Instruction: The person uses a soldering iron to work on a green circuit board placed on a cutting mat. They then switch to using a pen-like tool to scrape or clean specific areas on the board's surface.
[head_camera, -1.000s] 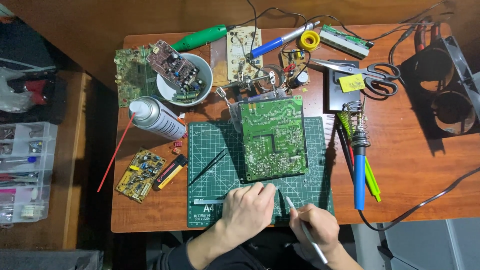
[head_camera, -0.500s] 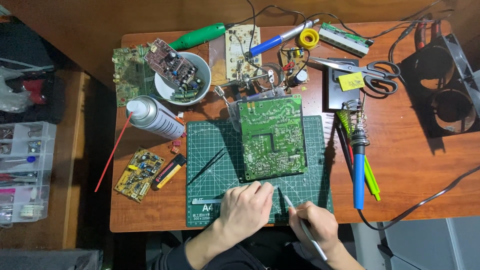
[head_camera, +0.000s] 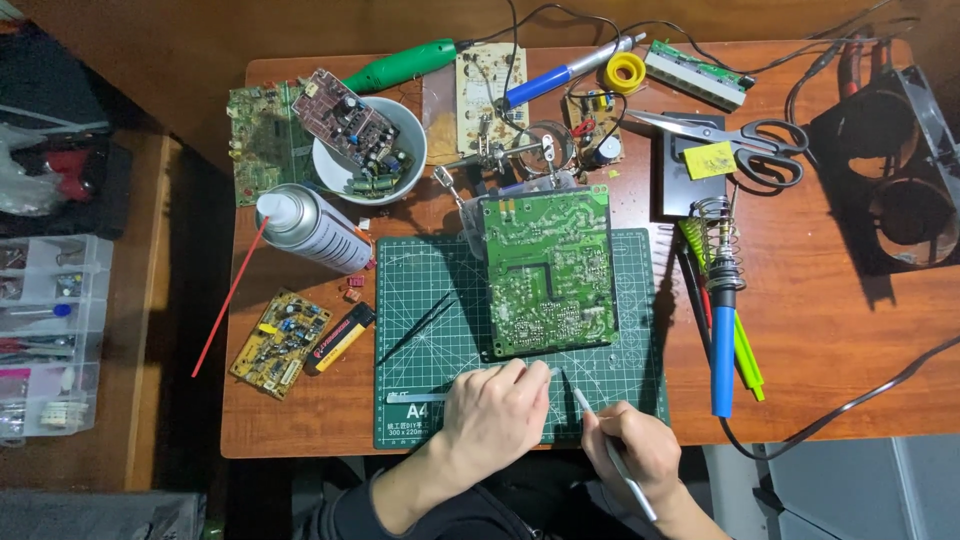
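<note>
left hand (head_camera: 497, 408) flat on cutting mat (head_camera: 430, 330), right hand (head_camera: 632, 447) gripping tweezers (head_camera: 612, 450)

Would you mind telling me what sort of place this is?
Likely an electronics repair bench: a green circuit board on a cutting mat, a soldering iron in its stand, and spare boards in a white bowl.
</note>
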